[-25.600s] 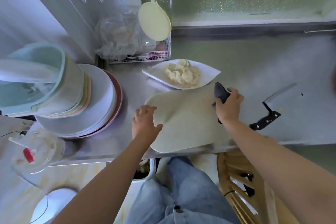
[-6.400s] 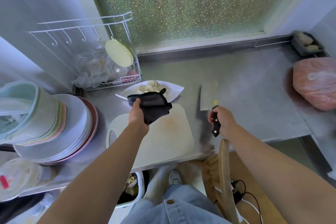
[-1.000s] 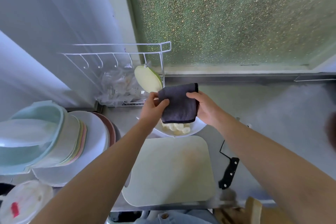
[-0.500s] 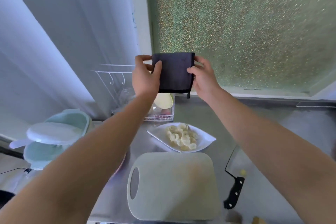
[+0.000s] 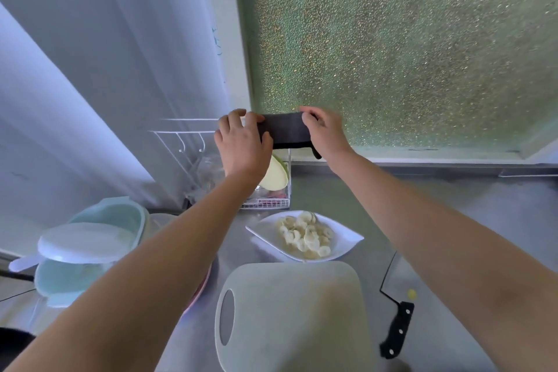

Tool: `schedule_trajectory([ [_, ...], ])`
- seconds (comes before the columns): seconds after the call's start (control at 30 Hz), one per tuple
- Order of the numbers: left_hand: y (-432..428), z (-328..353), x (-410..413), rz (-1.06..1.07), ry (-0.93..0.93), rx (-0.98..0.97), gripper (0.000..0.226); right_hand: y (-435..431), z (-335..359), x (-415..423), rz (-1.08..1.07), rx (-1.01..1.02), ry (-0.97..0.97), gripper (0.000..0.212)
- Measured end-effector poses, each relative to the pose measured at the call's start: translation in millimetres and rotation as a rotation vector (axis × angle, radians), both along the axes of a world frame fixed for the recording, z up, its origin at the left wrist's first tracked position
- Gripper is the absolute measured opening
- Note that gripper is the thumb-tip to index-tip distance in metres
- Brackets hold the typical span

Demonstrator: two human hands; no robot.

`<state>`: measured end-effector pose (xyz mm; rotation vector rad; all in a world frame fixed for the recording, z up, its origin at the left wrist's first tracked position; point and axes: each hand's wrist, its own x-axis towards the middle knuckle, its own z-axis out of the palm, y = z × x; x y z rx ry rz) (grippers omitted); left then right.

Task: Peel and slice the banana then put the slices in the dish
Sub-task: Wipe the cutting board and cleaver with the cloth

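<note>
Left hand (image 5: 241,142) and right hand (image 5: 324,133) raised at the rack (image 5: 181,136), each grip closed on one end of a dark cloth (image 5: 287,133) stretched between them. Slices (image 5: 306,234) heaped in the dish (image 5: 347,246) on the worktop (image 5: 453,205), just behind the board (image 5: 296,317). Knife (image 5: 395,311) lying right of the board, untouched.

Camera: one, worn on the person's head (wide-angle, edges bent).
Facing: forward and down, toward the frosted window (image 5: 407,48) and the surface (image 5: 453,205) below it.
Nearness: close, both forearms reaching in from the bottom edge.
Shared view: none, single view.
</note>
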<state>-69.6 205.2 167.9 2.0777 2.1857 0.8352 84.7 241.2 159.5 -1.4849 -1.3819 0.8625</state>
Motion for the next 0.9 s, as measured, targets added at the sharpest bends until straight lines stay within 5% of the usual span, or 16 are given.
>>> schedule_trajectory([
  [0.13,-19.1,-8.1,8.4,-0.094,-0.027,0.267,0.03,-25.1,-8.7,15.1,-0.056,-0.008,0.022,0.036],
  [0.23,-39.2,-27.4,20.2,-0.307,-0.115,0.266,0.024,-55.3,-27.5,33.9,-0.173,-0.077,0.08,0.021],
  [0.43,-80.7,-93.4,44.0,-0.388,-0.142,-0.449,0.016,-123.4,-90.5,85.1,-0.304,-0.503,0.011,0.01],
  [0.57,-97.2,-128.2,50.4,-0.335,-0.075,-0.741,0.03,-166.6,-123.4,116.7,-0.238,-0.854,-0.256,0.005],
  [0.7,-101.2,-150.6,44.5,-0.211,-0.109,-0.839,0.033,-203.6,-140.0,129.3,-0.288,-0.941,-0.667,0.054],
  [0.9,-105.1,-160.3,36.7,-0.017,-0.064,-0.566,0.042,-225.3,-175.4,128.3,-0.403,-1.126,-0.492,0.088],
])
